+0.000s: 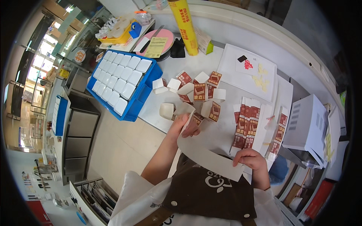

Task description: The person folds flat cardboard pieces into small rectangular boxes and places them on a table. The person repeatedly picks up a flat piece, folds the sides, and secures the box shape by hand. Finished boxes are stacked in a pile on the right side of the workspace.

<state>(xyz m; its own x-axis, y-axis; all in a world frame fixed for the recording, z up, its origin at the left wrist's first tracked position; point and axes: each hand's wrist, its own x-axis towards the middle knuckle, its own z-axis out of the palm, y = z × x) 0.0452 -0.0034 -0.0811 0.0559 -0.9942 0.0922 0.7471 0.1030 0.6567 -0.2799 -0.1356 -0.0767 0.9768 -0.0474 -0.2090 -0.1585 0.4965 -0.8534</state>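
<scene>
My left hand grips one end of a long strip of cardboard packaging, with its plain whitish side facing me. Part of a brown printed face shows beyond those fingers. Between thumb and fingers, my right hand pinches the other end, so the strip bows across in front of my apron. Just past my left hand stand several small folded boxes, brown printed outside and white inside, some with open ends showing. A stack of flat brown printed cartons lies beyond my right hand.
A blue crate of white lidded tubs stands at the left. At the back are a tall yellow roll and a pink round board. A white tray with red and yellow bits lies right, near a grey-white appliance.
</scene>
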